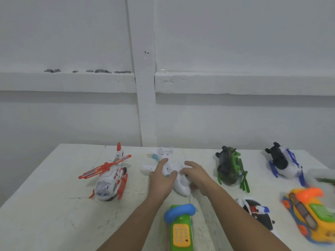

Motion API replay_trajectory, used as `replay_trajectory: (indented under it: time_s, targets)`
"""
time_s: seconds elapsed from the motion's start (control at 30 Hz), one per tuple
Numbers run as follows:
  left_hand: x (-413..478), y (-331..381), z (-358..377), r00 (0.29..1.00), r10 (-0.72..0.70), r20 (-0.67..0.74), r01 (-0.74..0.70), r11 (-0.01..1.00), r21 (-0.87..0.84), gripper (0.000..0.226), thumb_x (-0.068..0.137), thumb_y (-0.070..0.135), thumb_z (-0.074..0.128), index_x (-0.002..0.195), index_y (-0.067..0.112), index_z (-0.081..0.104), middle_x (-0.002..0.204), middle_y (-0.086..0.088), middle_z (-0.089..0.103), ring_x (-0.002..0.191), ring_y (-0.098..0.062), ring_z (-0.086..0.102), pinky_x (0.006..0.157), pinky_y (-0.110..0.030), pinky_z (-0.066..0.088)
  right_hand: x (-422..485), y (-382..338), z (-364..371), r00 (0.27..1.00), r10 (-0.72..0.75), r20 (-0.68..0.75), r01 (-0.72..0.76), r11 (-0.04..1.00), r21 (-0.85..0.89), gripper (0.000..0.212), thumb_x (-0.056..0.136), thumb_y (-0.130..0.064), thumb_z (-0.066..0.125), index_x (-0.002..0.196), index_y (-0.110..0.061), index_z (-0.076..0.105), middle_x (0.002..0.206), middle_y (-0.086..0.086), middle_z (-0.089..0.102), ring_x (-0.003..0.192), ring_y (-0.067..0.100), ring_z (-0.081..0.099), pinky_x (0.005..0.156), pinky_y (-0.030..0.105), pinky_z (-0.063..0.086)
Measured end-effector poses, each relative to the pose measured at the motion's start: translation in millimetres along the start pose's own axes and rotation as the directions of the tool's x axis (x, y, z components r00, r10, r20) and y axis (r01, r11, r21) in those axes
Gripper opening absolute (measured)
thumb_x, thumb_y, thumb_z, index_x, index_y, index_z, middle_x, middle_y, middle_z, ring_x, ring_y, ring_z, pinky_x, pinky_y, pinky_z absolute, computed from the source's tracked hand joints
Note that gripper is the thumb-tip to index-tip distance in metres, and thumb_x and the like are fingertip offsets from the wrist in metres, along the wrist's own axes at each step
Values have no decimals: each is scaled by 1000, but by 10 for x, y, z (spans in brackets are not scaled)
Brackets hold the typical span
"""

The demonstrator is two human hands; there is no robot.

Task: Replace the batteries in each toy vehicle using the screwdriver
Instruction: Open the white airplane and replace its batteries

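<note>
Over white tabletop, outstretched left hand and right hand clasp the toy plane.

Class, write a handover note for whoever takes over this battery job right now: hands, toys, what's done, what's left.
Left hand and right hand both hold the white toy plane at mid-table.
Red-and-white helicopter stands upright to its left; green helicopter and blue-and-white helicopter lie on their sides to its right.
No screwdriver or batteries in view.
Done: nothing that shows; no compartment is seen open.
Left: find the screwdriver, start on the plane.
</note>
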State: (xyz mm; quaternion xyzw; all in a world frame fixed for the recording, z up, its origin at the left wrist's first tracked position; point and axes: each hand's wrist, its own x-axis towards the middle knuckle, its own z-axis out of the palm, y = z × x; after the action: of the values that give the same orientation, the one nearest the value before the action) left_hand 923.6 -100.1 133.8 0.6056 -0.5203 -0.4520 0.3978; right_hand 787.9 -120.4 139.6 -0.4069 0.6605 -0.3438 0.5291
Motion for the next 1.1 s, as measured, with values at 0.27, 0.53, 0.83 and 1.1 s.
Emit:
replay_trajectory:
  time_s: [0.27, 0.53, 0.83, 1.1]
  targets:
    - [130, -202, 135, 996, -76, -56, 59, 965, -256, 57, 61, 28, 75, 111, 48, 57, 128, 0, 63, 110, -24, 65, 88, -51, 58, -42, 74, -112, 995, -29, 95, 1, 960, 280, 60, 83, -8, 70, 134, -27, 45, 121, 6, 57, 94, 18, 62, 66, 28, 50]
    - [-290, 367, 43, 985, 116, -125, -156, 908, -388, 55, 84, -7, 68, 116, 36, 61, 114, 4, 65, 96, -16, 70, 79, -46, 62, -438, -201, -298, 956, -294, 25, 267, 897, 353, 62, 77, 2, 73, 124, -27, 46, 98, 10, 58, 78, 17, 63, 60, 27, 50]
    - [-899, 711, 107, 942, 293, -166, -336, 848, -410, 57, 83, -9, 67, 111, 40, 59, 114, 13, 64, 98, -9, 68, 71, -36, 62, -1139, -274, -623, 865, -498, -54, 489, 817, 304, 54, 78, 4, 71, 110, -34, 49, 103, 15, 57, 83, 21, 66, 68, 34, 57]
    - [-1621, 682, 466, 942, 307, -133, -333, 818, -469, 55, 77, -4, 69, 116, 33, 61, 116, 3, 69, 104, -24, 69, 77, -54, 60, -1848, 96, -1050, 857, -510, -78, 510, 816, 270, 53, 77, 7, 70, 109, -29, 49, 97, 15, 62, 76, 16, 67, 60, 29, 54]
